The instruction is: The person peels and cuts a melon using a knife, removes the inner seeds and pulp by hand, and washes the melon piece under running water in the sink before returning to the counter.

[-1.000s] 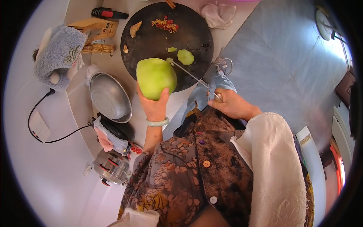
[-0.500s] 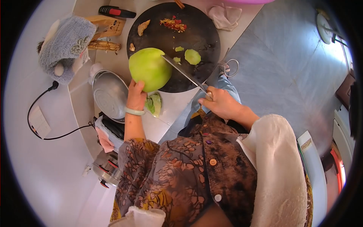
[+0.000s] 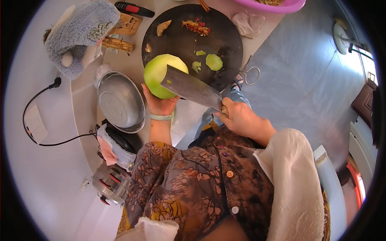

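Note:
A large round green vegetable (image 3: pixel 155 76) rests in my left hand (image 3: pixel 160 103), which supports it from below over the near left edge of the round dark board (image 3: pixel 181 44). My right hand (image 3: pixel 243 118) is closed round the handle of a broad cleaver (image 3: pixel 195 89). The cleaver's flat side faces up, and its far end overlaps the vegetable. On the board lie a round green slice (image 3: pixel 214 62), small green scraps (image 3: pixel 196 66), chopped red and yellow bits (image 3: pixel 196 27) and a piece of ginger (image 3: pixel 163 27).
Metal basins (image 3: pixel 120 100) stand left of the board, with a metal pot (image 3: pixel 109 182) nearer me. A white cloth (image 3: pixel 248 25) lies at the back right beside a pink basin (image 3: pixel 275 6). A grey fluffy item (image 3: pixel 84 38) and a black plug (image 3: pixel 56 82) are at left.
The cleaver has turned from edge-on to showing its broad face across the vegetable. The vegetable has turned in my left hand, and the view has shifted, with more of the pink basin showing.

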Tool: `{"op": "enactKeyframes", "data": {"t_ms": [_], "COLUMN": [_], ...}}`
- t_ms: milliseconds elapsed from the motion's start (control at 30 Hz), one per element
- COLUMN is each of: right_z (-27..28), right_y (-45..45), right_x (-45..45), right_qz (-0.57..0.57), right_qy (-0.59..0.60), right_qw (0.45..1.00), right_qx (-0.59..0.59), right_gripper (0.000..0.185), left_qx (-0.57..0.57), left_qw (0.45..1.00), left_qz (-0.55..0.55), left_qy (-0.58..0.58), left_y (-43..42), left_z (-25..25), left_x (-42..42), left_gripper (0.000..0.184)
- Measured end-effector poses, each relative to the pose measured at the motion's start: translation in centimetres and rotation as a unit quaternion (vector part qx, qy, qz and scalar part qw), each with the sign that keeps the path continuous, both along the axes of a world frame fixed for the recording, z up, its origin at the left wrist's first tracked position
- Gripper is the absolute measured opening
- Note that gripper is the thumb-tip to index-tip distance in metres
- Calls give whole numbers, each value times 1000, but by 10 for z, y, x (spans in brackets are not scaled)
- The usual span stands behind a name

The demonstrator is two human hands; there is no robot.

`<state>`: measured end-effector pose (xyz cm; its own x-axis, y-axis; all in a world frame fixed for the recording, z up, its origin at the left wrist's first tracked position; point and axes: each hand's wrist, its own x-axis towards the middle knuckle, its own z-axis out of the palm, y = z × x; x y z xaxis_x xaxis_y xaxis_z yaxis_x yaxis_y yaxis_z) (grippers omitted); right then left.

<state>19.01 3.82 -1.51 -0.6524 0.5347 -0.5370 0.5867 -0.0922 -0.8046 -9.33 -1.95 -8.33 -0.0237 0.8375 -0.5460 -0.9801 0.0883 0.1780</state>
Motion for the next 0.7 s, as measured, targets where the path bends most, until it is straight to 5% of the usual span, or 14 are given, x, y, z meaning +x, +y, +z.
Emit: {"op": "enactKeyframes", "data": {"t_ms": [33,133,233,367,567,667,700], "right_z": [2,3,1,7,2,8,8], "right_y": [0,-7,-15,-15,-15,-15,-14], "right_x": [1,6,17,32,47,44,46], "right_qz": [11,31,-10,-88,-103,-152,-157], "right_qy": [-12,-44,-43,-89,-129,-99,-106], "right_qw": [1000,998,998,986,985,983,982], "right_qx": [-4,-13,-38,-107,-47,-16,-12], "right_gripper": [33,33,34,34,32,31,31], "left_qx": [2,-229,-283,-307,-265,-315,-268], "left_qw": [999,944,894,860,867,800,778], "left_qz": [-1,16,-128,-130,-83,-85,-163], "left_qy": [33,235,322,386,415,504,545], "left_y": [-1,3,-16,-19,-34,-65,-75], "left_z": [-3,20,16,22,21,15,18], "left_x": [1,5,-24,-19,-9,21,39], "left_gripper": [76,70,63,56,48,36,35]}}
